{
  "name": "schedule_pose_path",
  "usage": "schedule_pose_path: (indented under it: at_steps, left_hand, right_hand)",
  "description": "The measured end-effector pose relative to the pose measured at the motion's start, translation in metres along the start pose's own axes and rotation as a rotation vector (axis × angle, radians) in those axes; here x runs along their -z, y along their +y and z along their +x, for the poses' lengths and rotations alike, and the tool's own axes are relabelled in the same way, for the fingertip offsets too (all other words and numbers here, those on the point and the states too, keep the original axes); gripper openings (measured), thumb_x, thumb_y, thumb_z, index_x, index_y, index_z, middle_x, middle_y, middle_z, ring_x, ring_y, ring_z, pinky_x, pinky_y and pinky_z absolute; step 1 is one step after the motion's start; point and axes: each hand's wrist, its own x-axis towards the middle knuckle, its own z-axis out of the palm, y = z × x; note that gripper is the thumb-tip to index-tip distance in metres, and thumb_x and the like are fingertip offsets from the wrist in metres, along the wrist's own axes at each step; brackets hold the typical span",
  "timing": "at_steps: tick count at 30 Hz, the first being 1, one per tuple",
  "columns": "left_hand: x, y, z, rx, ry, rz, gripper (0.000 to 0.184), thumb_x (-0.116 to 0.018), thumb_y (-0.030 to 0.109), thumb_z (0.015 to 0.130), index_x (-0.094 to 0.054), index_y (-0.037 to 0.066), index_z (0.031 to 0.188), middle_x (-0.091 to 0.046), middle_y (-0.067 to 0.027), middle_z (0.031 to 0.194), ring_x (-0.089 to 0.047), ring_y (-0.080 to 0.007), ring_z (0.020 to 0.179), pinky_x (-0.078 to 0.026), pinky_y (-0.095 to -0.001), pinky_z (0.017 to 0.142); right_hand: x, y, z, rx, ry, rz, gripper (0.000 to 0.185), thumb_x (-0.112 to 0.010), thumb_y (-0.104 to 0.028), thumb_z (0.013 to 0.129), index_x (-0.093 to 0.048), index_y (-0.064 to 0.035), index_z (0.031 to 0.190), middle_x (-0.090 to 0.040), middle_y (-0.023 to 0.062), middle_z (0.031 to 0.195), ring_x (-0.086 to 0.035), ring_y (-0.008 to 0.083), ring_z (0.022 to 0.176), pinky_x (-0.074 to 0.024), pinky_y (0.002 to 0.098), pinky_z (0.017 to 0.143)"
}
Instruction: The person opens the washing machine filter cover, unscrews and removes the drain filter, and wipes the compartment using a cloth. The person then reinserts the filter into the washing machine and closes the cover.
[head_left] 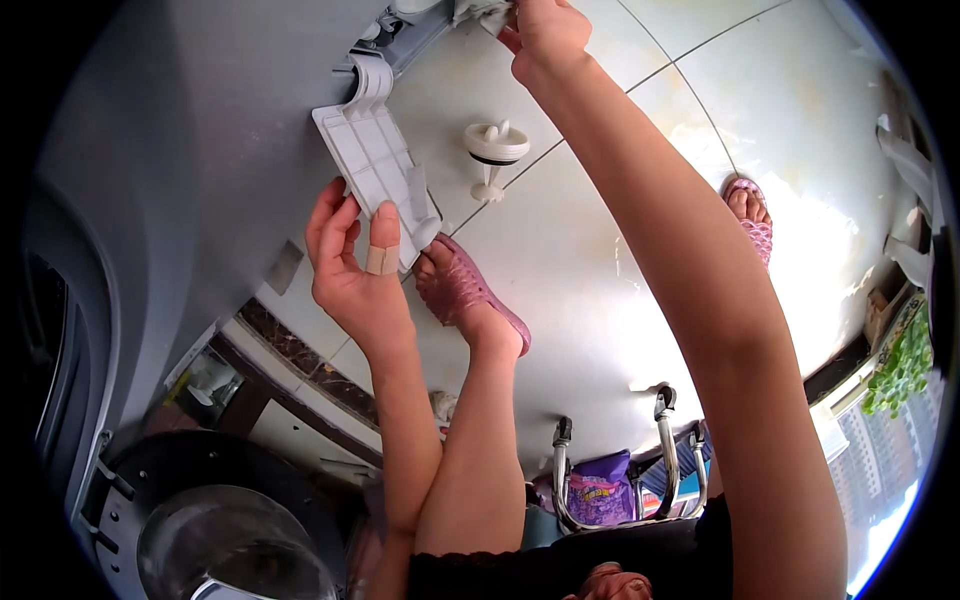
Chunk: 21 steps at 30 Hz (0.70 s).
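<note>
My left hand (362,285), with a bandage on its thumb, pinches the edge of a white ribbed plastic flap cover (372,150). The cover's curved hinge end reaches up to the lower edge of the grey washing machine (240,130). At the top edge of the view, my right hand (552,38) is closed on a crumpled whitish cloth (486,14), beside the grey recess (425,38) at the machine's base. Part of that hand and of the recess is cut off. A white drain filter plug (496,148) with a dark ring stands upright on the floor between my hands.
The machine's round door (225,540) hangs open at the lower left. Below are a stool's metal legs (665,420) and a purple bag (600,490). My feet, in pink slippers (478,290), rest on the pale tiled floor (590,300). Green plants (900,365) show at the right.
</note>
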Motion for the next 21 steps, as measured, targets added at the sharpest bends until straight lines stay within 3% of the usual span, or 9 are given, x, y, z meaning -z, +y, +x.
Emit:
schedule_pose_path:
  at_steps: [2, 3, 6, 8, 11, 14, 15, 19, 21]
  left_hand:
    - [-0.001, 0.0, 0.001, 0.011, 0.009, -0.023, 0.031, -0.073, 0.008, 0.087, -0.067, -0.003, 0.115, -0.056, -0.011, 0.134, -0.056, -0.0193, 0.117, -0.046, -0.0354, 0.099]
    - [-0.001, 0.001, 0.001, 0.023, 0.015, -0.041, 0.03, -0.073, 0.008, 0.087, -0.067, -0.003, 0.115, -0.056, -0.0109, 0.134, -0.056, -0.0194, 0.118, -0.046, -0.0354, 0.099]
    - [-0.006, 0.004, 0.003, 0.033, 0.021, -0.059, 0.031, -0.072, 0.008, 0.088, -0.066, -0.004, 0.116, -0.055, -0.01, 0.136, -0.057, -0.0189, 0.115, -0.047, -0.0343, 0.098]
    - [-0.004, 0.006, 0.0, 0.019, 0.016, -0.006, 0.035, -0.071, 0.008, 0.089, -0.063, -0.006, 0.12, -0.053, -0.0086, 0.139, -0.06, -0.0174, 0.109, -0.049, -0.0321, 0.096]
    - [-0.003, 0.003, 0.001, 0.015, 0.003, 0.007, 0.035, -0.07, 0.009, 0.09, -0.063, -0.007, 0.12, -0.053, -0.0087, 0.139, -0.059, -0.018, 0.111, -0.048, -0.0327, 0.097]
    - [-0.005, 0.006, 0.0, 0.046, 0.026, -0.032, 0.035, -0.07, 0.008, 0.09, -0.062, -0.008, 0.119, -0.053, -0.0086, 0.139, -0.059, -0.0172, 0.109, -0.048, -0.032, 0.095]
    - [-0.004, 0.005, 0.0, 0.038, 0.022, -0.023, 0.034, -0.07, 0.008, 0.09, -0.063, -0.008, 0.119, -0.053, -0.0085, 0.139, -0.059, -0.0171, 0.109, -0.048, -0.0319, 0.095]
    - [-0.001, -0.003, 0.0, 0.009, 0.005, -0.005, 0.034, -0.07, 0.008, 0.09, -0.063, -0.007, 0.119, -0.053, -0.0083, 0.139, -0.06, -0.0163, 0.108, -0.048, -0.0318, 0.095]
    - [0.001, -0.003, 0.002, -0.003, 0.001, 0.008, 0.034, -0.07, 0.008, 0.09, -0.063, -0.006, 0.12, -0.053, -0.0083, 0.139, -0.06, -0.016, 0.107, -0.048, -0.0318, 0.095]
  right_hand:
    - [0.001, -0.029, -0.013, -0.222, 0.065, -0.057, 0.018, -0.069, -0.011, 0.089, -0.065, 0.0038, 0.098, -0.068, 0.009, 0.088, -0.066, 0.0161, 0.069, -0.0611, 0.0299, 0.07]
    - [0.004, -0.032, -0.008, -0.353, 0.023, -0.033, 0.013, -0.068, -0.009, 0.09, -0.063, 0.0022, 0.094, -0.066, 0.0082, 0.086, -0.067, 0.018, 0.075, -0.0634, 0.034, 0.078]
    - [0.019, -0.043, -0.026, -0.158, 0.027, -0.267, 0.015, -0.072, -0.011, 0.088, -0.062, 0.0, 0.09, -0.066, 0.0069, 0.084, -0.066, 0.0161, 0.076, -0.0615, 0.0316, 0.074]
    - [0.017, -0.041, -0.016, 0.006, 0.067, -0.151, 0.016, -0.075, -0.012, 0.086, -0.063, -0.0023, 0.088, -0.065, 0.0046, 0.079, -0.06, 0.0128, 0.065, -0.0525, 0.0284, 0.065]
    - [-0.004, -0.027, -0.027, 0.022, 0.163, -0.212, 0.013, -0.076, -0.01, 0.084, -0.065, -0.0024, 0.084, -0.065, 0.0039, 0.076, -0.058, 0.014, 0.064, -0.0524, 0.0305, 0.063]
    - [0.01, -0.012, -0.03, -0.077, 0.067, -0.464, 0.014, -0.075, -0.01, 0.083, -0.068, 0.0001, 0.089, -0.067, 0.0046, 0.078, -0.058, 0.0122, 0.063, -0.0483, 0.0285, 0.057]
    - [0.011, -0.017, -0.033, 0.01, 0.04, -0.412, 0.015, -0.075, -0.013, 0.08, -0.068, -0.003, 0.09, -0.069, 0.0072, 0.083, -0.063, 0.0161, 0.067, -0.0531, 0.0332, 0.061]
    - [-0.003, -0.05, -0.055, 0.274, 0.054, -0.043, 0.021, -0.075, -0.014, 0.084, -0.063, -0.0011, 0.095, -0.064, 0.0033, 0.082, -0.054, 0.0104, 0.067, -0.045, 0.0292, 0.06]
    - [-0.015, -0.042, -0.044, 0.342, 0.069, -0.079, 0.02, -0.074, -0.013, 0.085, -0.062, -0.001, 0.094, -0.065, 0.0045, 0.084, -0.055, 0.011, 0.068, -0.0455, 0.0297, 0.059]
